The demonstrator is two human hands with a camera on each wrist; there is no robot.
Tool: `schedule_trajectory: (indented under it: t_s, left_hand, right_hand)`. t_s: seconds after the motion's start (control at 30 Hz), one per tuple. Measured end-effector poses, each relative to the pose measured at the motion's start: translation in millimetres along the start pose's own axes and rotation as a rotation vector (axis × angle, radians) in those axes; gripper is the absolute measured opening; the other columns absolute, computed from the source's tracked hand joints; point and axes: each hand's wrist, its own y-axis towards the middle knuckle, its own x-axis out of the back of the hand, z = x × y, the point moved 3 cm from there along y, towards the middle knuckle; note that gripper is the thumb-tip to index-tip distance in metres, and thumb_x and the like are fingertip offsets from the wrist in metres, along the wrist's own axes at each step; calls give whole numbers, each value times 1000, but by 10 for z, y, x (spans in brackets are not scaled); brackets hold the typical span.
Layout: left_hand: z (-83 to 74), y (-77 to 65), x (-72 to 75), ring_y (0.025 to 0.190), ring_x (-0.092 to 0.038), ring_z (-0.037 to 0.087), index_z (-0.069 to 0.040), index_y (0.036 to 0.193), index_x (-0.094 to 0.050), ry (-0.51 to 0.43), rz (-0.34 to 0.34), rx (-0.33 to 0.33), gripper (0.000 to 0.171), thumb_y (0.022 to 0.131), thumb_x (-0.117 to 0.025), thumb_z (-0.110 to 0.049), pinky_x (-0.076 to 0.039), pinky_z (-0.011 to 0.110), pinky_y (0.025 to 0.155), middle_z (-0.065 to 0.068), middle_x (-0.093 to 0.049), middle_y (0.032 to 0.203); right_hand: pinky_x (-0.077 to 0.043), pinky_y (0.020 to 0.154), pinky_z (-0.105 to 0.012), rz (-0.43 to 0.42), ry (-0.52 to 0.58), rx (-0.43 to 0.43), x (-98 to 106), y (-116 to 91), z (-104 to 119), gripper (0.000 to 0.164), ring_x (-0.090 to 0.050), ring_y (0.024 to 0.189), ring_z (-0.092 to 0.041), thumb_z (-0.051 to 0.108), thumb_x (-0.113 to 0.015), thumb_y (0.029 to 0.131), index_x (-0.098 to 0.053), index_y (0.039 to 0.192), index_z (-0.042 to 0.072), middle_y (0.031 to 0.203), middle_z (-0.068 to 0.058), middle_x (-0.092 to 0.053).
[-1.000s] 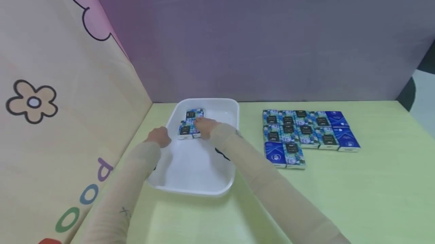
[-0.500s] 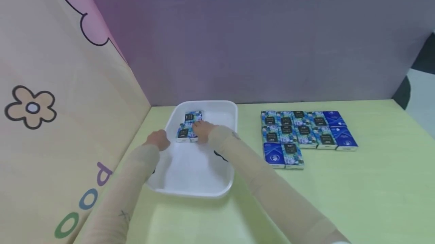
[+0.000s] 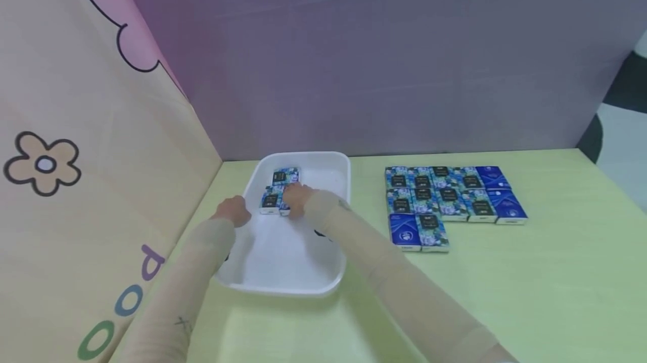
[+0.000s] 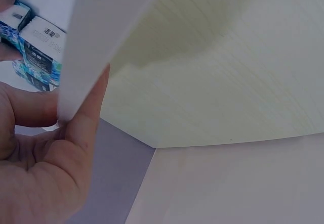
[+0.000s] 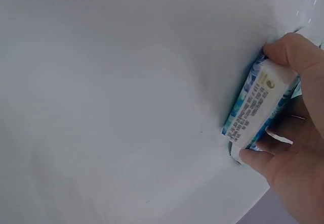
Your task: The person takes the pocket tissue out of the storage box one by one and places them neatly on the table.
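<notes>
A white plastic tub point(image 3: 283, 290) stands on the table's left side. My left hand point(image 3: 232, 211) grips its left rim; in the left wrist view the tub wall point(image 4: 101, 27) passes between the thumb and fingers. Inside the tub, my right hand point(image 3: 298, 200) holds a small blue flower-print tissue pack point(image 5: 260, 102), thumb on one end and fingers on the other. To its left lies a similar pack point(image 3: 270, 200), and behind them another pack point(image 3: 286, 175) lies crosswise. The held pack's top is partly hidden by the hand in the head view.
Several more tissue packs point(image 3: 447, 194) lie side by side in rows on the green table point(image 3: 505, 284), right of the tub. Most carry flower print; a few are plain dark blue. A purple-grey panel point(image 3: 394, 71) stands behind, and a printed cloth wall point(image 3: 111, 144) at left.
The head view has shifted slightly, so the whole scene sits a little lower and further left. Left hand stays on the rim; right hand stays at the same pack with a slight shift.
</notes>
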Motion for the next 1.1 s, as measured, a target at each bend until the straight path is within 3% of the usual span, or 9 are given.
schedule_trajectory:
  t_s: [0.17,0.43,0.6,0.7,0.9,1.1]
  left_hand:
    - [2,-18,4,96,-57,38,11,115,-50,6,-1,-2,37,86,-50,-12,-47,48,86,27,-58,106]
    - [-23,-56,13,94,-58,36,11,116,-49,3,-5,3,37,86,-49,-11,-48,46,84,27,-58,105]
    - [-39,-62,10,91,-58,35,11,115,-49,-14,-10,17,36,86,-50,-11,-49,44,82,26,-59,103]
    - [-48,-57,7,92,-58,34,11,115,-49,-15,-7,16,36,86,-50,-11,-49,44,82,26,-59,104]
    - [-50,-59,4,90,-58,34,11,113,-51,13,-10,12,35,86,-50,-11,-49,44,80,26,-59,102]
    - [-56,-75,15,90,-58,35,12,112,-51,18,-15,2,35,85,-50,-10,-49,44,81,27,-59,101]
  right_hand:
    - [-32,107,-40,6,-42,26,42,-75,47,46,-41,126,-25,30,-64,83,-54,124,12,137,-10,-46]
    - [-42,98,-32,17,-39,42,86,-158,82,33,-49,114,-18,30,-63,84,-58,113,15,130,-6,-51]
    - [-47,84,-28,11,-46,69,142,-196,102,21,-53,97,-15,30,-63,84,-60,100,16,113,-2,-58]
    - [-47,80,-28,-4,-59,67,194,-230,90,21,-53,97,-16,30,-63,84,-60,98,16,108,-1,-59]
    - [-44,90,-30,-42,-118,94,313,-323,70,28,-50,102,-17,31,-64,83,-60,106,14,112,-1,-58]
    - [-35,104,-32,-66,-199,135,429,-445,95,45,-44,117,-21,32,-64,82,-55,120,10,130,-6,-50]
